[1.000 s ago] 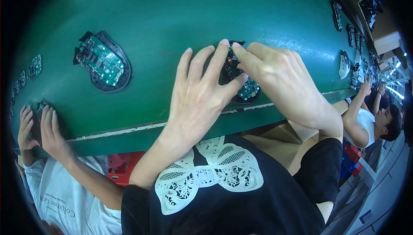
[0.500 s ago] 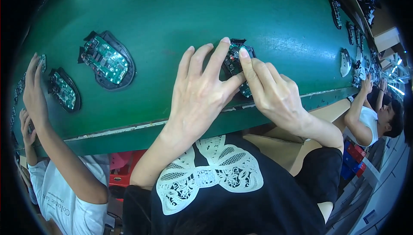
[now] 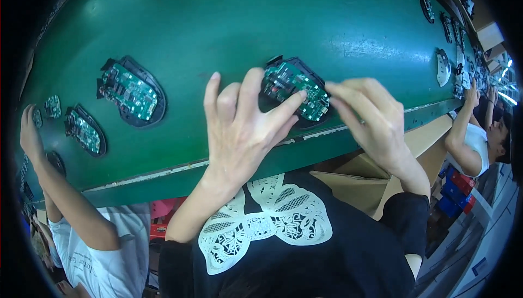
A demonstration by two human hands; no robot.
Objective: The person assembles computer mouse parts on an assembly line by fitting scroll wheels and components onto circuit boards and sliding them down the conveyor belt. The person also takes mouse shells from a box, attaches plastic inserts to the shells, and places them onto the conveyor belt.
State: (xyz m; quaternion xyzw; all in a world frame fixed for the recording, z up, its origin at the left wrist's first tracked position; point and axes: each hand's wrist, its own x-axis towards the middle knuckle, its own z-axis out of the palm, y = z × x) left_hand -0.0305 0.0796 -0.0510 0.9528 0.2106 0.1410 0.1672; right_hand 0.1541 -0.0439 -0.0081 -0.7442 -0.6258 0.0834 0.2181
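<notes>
A dark, open mouse base with a green circuit board in it lies on the green table in front of me. My left hand steadies it: the thumb presses on the board and the index finger touches its left end, while the other fingers stick up apart. At the right end of the board is my right hand, thumb and fingertips pinched together close to the edge. Whether anything small is between them, I cannot make out. Part of the base is hidden under my left thumb.
Left of my hands lie another mouse base with its board and a smaller one. A co-worker's arm reaches in at the far left. More mouse parts line the table's right end, near another person. Cardboard stands below the table edge.
My right hand has moved from the top of the board to its right end, and more of the board shows. My left thumb now lies on the board. The co-worker's hand at left has shifted.
</notes>
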